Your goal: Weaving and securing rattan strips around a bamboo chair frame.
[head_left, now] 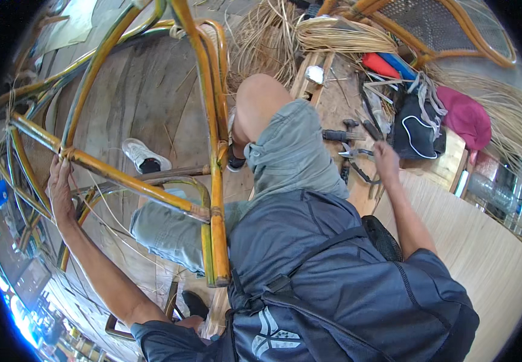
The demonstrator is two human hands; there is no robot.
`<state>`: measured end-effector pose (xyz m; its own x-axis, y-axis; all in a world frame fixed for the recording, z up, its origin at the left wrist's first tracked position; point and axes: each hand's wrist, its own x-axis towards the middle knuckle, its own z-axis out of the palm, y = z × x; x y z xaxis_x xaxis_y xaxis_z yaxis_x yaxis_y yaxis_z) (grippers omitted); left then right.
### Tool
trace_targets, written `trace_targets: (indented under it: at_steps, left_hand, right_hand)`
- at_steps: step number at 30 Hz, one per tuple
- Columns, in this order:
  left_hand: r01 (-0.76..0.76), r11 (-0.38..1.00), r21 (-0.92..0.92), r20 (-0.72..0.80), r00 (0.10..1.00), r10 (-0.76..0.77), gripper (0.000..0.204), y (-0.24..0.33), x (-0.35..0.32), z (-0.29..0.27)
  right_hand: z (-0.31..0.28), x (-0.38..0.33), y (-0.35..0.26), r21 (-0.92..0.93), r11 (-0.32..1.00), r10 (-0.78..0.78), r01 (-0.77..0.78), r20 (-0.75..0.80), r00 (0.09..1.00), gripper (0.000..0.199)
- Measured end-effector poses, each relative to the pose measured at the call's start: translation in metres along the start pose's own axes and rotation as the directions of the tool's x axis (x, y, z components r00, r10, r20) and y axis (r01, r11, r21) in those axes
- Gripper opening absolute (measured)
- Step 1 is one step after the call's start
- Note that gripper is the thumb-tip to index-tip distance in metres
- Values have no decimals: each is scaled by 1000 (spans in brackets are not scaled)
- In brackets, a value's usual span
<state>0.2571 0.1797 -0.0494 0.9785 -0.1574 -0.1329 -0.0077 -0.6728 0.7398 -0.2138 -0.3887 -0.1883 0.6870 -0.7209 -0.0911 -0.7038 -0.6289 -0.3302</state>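
Note:
A rattan chair frame of glossy yellow-brown poles leans across my left side and over my legs. My left hand is closed at a bound joint on its lower pole, with the fingertips against the underside. A thin pale cane strand hangs loose near this joint. Over the tools on the right, my right hand is closed. A dark handle meets its upper edge, but what lies inside the fingers is hidden. Beside that hand lie pincers and a hammer.
Coiled cane lies at the far side, near another rattan chair. A black bag and a maroon cap sit right of the tools. A pale wooden board is near my right elbow. Cane scraps litter the plank floor.

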Motion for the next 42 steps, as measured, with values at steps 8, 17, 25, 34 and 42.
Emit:
trace_targets:
  at_steps: [8, 17, 25, 34, 42]
  left_hand:
    - [10, 1000, -30, 45, 999, -8, 27, 11, -9, -7]
    - [-4, 998, -59, 43, 999, 7, 27, -2, -3, -18]
    - [-184, 983, -14, 34, 982, 184, 34, 1, -3, 9]
    - [-281, 947, 158, -38, 956, 290, 31, 3, -25, -9]
    - [-240, 941, 238, -126, 953, 275, 31, 0, -24, 1]
  right_hand:
    - [43, 3, -80, -24, 904, -427, 426, -22, 904, 26]
    - [48, 66, -50, -69, 964, -264, 258, -108, 958, 27]
    - [51, 91, 23, -236, 947, -191, 219, 135, 972, 34]
    - [-46, 97, -358, 638, 611, -692, 469, 143, 708, 26]
    - [-14, 41, -612, 92, -1, -985, 996, 172, -17, 18]
